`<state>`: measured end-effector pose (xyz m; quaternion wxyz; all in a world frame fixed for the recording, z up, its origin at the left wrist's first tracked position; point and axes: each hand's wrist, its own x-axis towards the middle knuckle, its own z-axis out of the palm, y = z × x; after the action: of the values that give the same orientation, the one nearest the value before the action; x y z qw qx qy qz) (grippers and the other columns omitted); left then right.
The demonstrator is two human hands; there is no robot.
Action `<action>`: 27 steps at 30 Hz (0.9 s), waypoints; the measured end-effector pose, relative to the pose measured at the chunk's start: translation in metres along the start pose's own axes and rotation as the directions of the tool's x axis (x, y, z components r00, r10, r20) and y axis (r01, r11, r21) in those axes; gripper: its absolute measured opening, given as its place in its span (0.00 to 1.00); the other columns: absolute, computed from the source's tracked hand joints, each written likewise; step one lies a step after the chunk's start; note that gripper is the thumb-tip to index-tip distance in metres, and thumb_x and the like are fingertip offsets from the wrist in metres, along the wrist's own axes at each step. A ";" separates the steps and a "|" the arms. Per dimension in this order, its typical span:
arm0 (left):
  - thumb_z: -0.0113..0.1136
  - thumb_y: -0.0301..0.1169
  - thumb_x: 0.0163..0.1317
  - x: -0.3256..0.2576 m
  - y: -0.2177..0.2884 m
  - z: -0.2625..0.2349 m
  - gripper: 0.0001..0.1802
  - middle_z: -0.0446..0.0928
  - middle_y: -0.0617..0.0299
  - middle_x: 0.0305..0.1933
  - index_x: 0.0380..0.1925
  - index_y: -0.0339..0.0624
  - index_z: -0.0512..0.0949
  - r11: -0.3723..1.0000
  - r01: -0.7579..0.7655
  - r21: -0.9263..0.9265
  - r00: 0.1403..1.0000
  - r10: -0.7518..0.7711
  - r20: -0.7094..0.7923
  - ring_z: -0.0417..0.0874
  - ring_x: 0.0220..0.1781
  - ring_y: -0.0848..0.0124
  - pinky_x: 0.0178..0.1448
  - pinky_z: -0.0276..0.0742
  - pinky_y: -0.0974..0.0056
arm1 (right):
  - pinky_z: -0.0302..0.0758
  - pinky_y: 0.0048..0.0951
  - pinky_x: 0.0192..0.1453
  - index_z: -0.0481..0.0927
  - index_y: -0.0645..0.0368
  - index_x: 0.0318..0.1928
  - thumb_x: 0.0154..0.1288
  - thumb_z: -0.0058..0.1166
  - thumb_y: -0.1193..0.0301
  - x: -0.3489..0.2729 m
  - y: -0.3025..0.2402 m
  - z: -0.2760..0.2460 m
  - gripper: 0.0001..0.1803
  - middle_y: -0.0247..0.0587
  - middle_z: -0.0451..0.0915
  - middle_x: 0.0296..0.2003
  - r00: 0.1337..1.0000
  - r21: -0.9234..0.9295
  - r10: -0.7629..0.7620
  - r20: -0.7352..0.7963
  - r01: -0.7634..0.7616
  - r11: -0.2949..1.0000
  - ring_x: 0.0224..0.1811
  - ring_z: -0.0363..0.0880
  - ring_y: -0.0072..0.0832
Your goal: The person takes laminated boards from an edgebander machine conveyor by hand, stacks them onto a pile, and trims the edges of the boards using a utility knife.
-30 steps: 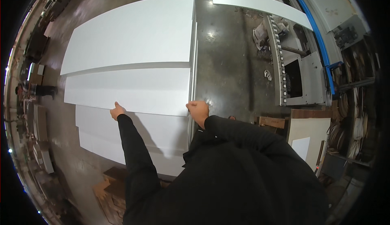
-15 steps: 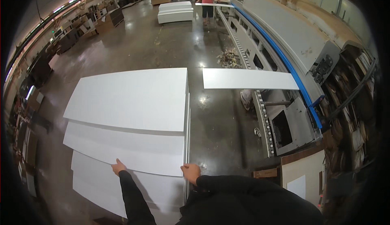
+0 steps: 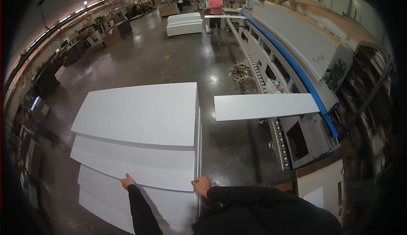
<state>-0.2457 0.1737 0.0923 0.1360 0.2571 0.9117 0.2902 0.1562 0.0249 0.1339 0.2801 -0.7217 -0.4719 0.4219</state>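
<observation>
A wide white panel (image 3: 140,161) lies on a stepped stack of white boards, its near edge toward me. My left hand (image 3: 126,181) is closed on that near edge, thumb on top and the other fingers mostly hidden. At the panel's near right corner, my right hand (image 3: 202,186) grips the edge with bent fingers. Farther up the stack rests a higher white board (image 3: 137,114), and lower white boards (image 3: 106,203) show beneath my left forearm.
To the right, another white panel (image 3: 263,107) sticks out from a long machine with a blue rail (image 3: 292,57). A co-worker in a pink shirt (image 3: 215,5) stands at its far end, beside another white stack (image 3: 184,28). Scraps (image 3: 241,74) lie on the floor near the machine.
The panel sticking out of the machine has moved nearer along the rail. My view has tilted up slightly; both hands keep their places on the edge. The co-worker's arms have drawn in.
</observation>
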 end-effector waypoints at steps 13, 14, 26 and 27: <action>0.63 0.50 0.66 -0.030 0.013 -0.003 0.32 0.83 0.35 0.49 0.46 0.23 0.79 1.000 -0.005 0.008 1.000 0.005 0.013 0.84 0.54 0.42 0.59 0.79 0.48 | 0.80 0.39 0.55 0.90 0.54 0.42 0.62 0.61 0.58 0.007 -0.010 0.004 0.16 0.48 0.88 0.40 0.977 0.027 0.211 0.030 -0.212 0.977 0.46 0.87 0.46; 0.63 0.50 0.66 -0.030 0.015 -0.001 0.32 0.82 0.35 0.49 0.47 0.23 0.78 1.000 -0.013 0.010 0.999 0.013 0.039 0.84 0.54 0.41 0.60 0.79 0.47 | 0.80 0.39 0.55 0.90 0.55 0.42 0.62 0.61 0.58 0.009 -0.006 0.005 0.16 0.48 0.88 0.40 0.978 0.002 0.208 0.029 -0.208 0.978 0.47 0.87 0.45; 0.66 0.50 0.65 -0.064 0.003 0.004 0.35 0.81 0.35 0.52 0.54 0.24 0.72 0.999 0.025 -0.020 0.998 -0.024 0.063 0.82 0.56 0.41 0.61 0.78 0.47 | 0.80 0.41 0.50 0.90 0.55 0.40 0.62 0.57 0.60 -0.004 -0.013 0.005 0.15 0.50 0.87 0.36 0.989 -0.002 0.147 0.028 -0.147 0.989 0.43 0.87 0.46; 0.66 0.49 0.65 -0.077 -0.003 0.013 0.37 0.80 0.34 0.53 0.57 0.24 0.70 0.999 0.022 -0.030 0.997 -0.019 0.073 0.82 0.57 0.40 0.62 0.78 0.48 | 0.80 0.41 0.50 0.90 0.55 0.40 0.62 0.57 0.60 -0.005 -0.013 0.004 0.15 0.50 0.87 0.36 0.989 0.001 0.147 0.029 -0.147 0.989 0.43 0.87 0.46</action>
<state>-0.1779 0.1357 0.0880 0.1761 0.2560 0.9041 0.2933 0.1457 0.0256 0.1435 0.2425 -0.7479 -0.4209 0.4525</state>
